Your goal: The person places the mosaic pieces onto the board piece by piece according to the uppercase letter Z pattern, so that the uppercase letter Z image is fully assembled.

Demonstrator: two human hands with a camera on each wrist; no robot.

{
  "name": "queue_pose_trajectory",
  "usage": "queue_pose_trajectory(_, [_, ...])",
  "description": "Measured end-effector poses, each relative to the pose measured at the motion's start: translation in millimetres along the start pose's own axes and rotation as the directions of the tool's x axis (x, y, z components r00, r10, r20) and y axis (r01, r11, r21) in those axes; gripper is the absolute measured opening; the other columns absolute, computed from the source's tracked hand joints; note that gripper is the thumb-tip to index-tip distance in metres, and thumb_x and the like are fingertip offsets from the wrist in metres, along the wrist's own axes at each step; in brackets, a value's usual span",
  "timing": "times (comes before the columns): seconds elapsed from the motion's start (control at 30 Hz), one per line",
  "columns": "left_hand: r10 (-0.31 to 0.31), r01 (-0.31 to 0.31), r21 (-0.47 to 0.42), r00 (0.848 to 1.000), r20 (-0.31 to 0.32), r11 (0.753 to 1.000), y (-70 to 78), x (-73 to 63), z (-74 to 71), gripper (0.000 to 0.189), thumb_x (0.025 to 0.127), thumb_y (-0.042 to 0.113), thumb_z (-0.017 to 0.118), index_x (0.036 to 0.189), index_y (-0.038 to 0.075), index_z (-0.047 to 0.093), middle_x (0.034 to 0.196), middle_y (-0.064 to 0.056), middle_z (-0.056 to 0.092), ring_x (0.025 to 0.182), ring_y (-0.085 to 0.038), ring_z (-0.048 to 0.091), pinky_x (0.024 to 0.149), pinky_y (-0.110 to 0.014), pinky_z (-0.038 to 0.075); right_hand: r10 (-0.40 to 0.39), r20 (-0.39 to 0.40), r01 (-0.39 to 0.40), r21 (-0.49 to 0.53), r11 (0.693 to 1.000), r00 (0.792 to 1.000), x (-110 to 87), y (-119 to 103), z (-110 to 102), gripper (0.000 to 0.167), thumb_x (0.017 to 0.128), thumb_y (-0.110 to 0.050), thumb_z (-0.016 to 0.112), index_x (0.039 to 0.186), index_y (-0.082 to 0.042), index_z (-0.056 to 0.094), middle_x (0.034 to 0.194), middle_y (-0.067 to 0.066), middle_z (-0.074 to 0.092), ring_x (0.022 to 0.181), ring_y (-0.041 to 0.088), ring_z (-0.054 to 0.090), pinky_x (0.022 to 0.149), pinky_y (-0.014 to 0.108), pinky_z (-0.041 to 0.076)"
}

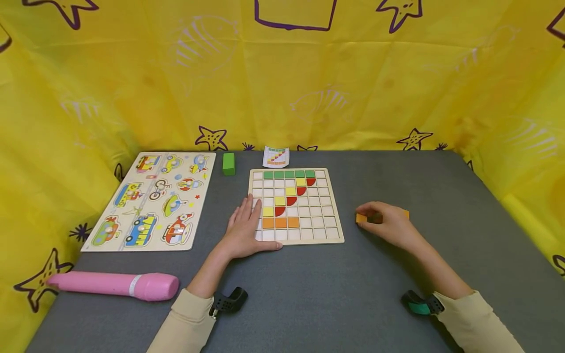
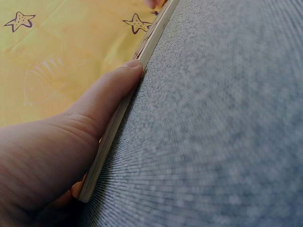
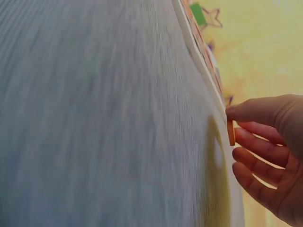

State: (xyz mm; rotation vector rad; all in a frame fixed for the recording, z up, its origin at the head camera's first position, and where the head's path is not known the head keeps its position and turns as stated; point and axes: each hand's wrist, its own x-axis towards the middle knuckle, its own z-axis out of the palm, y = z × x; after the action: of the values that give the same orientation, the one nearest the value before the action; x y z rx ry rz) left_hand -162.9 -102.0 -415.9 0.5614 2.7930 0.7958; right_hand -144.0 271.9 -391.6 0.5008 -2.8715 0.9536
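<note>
A wooden grid board point(image 1: 319, 234) lies mid-table, with rows of green, yellow, red and orange tiles point(image 1: 280, 222) set in its cells. My left hand point(image 1: 243, 234) rests on its left front corner with fingers spread. In the left wrist view the thumb point(image 2: 106, 97) lies along the board's edge. Right of the board, my right hand point(image 1: 388, 224) pinches a small orange block point(image 1: 361, 218) between thumb and fingers, close over the table. The right wrist view also shows this orange block point(image 3: 231, 132) at the thumb tip. More orange point(image 1: 406, 214) shows from behind the right hand.
A small pattern card point(image 1: 276, 157) stands behind the board, with a green block point(image 1: 228, 164) to its left. A vehicle picture puzzle point(image 1: 152, 201) lies at the left, and a pink microphone-shaped object point(image 1: 112, 285) in front of it. Yellow cloth point(image 1: 282, 98) hangs around the table.
</note>
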Motion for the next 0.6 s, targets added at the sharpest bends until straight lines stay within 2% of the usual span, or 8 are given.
queue_pose_trajectory(0.2, [0.002,-0.002,0.003,1.000,0.001,1.000,-0.1,-0.3,-0.2,0.123,0.072,0.059,0.078,0.155,-0.001,0.010,0.161,-0.021,-0.006,0.148,-0.036,-0.005,0.115,-0.054,0.002,-0.056,0.038,0.054,0.062,0.997,0.998,18.6,-21.2,16.9,0.027,0.085,-0.015,0.077,0.110,-0.007,0.071,0.102,0.002,0.070,0.091,0.019,0.064,0.078,0.038,0.054])
queue_pose_trajectory(0.47, [0.016,-0.016,0.019,1.000,-0.009,1.000,0.5,-0.6,-0.4,0.122,0.073,0.058,0.078,0.155,-0.002,0.010,0.161,-0.022,-0.005,0.148,-0.036,-0.004,0.115,-0.054,0.003,-0.136,0.079,0.129,0.086,0.988,0.988,37.6,-52.0,34.3,0.025,0.083,-0.013,0.078,0.106,-0.007,0.072,0.097,0.001,0.069,0.084,0.021,0.060,0.072,0.037,0.051])
queue_pose_trajectory(0.6, [0.008,-0.008,0.017,1.000,-0.010,1.000,1.3,-1.1,-0.6,0.122,0.072,0.058,0.078,0.155,-0.002,0.011,0.161,-0.022,-0.004,0.148,-0.037,-0.004,0.115,-0.054,0.003,-0.158,0.113,0.146,0.107,0.984,0.981,43.4,-62.5,44.4,0.025,0.083,-0.011,0.077,0.107,-0.006,0.071,0.099,0.002,0.069,0.089,0.020,0.060,0.076,0.037,0.051])
